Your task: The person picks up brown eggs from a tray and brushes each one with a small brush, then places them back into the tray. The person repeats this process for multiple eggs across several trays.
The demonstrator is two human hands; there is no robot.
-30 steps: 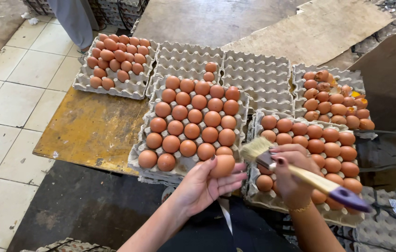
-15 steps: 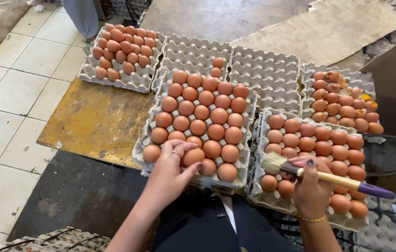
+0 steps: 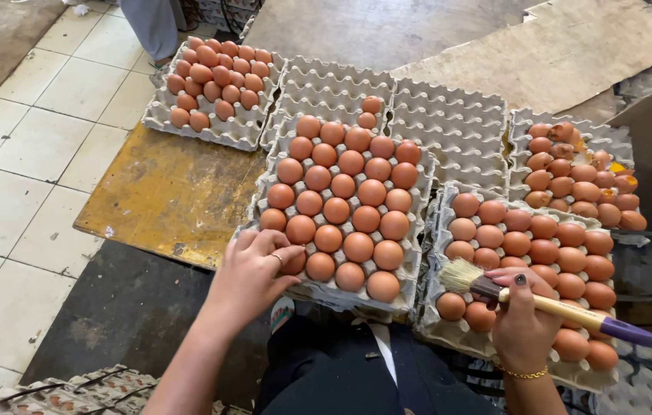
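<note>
- My left hand [image 3: 253,273] rests at the near-left corner of the full middle egg tray [image 3: 410,265], fingers curled narrow around a brown egg [image 3: 293,263] that sits in the corner cup; fingertips touch the shell.
- My right hand [image 3: 522,319] is over the near edge of the right-hand egg tray [image 3: 437,327], fingers wrapped tight around a paintbrush [image 3: 541,303].
- The paintbrush lies almost level, pale bristles pointing left and just above the tray's near-left eggs, wooden handle running right to a purple tip.
- A thin gold bracelet [image 3: 527,374] circles my right wrist.
- Behind the middle tray stands a nearly empty grey tray [image 3: 318,88] with two eggs in it, and an empty one [image 3: 449,127] to its right.
- At far left a tray of eggs [image 3: 215,131] sits on the corner of a worn yellow board [image 3: 165,196].
- At far right another tray [image 3: 572,138] carries eggs, some soiled.
- Pale floor tiles [image 3: 26,154] fill the left side.
- Flat cardboard [image 3: 556,54] lies at the far right.
</note>
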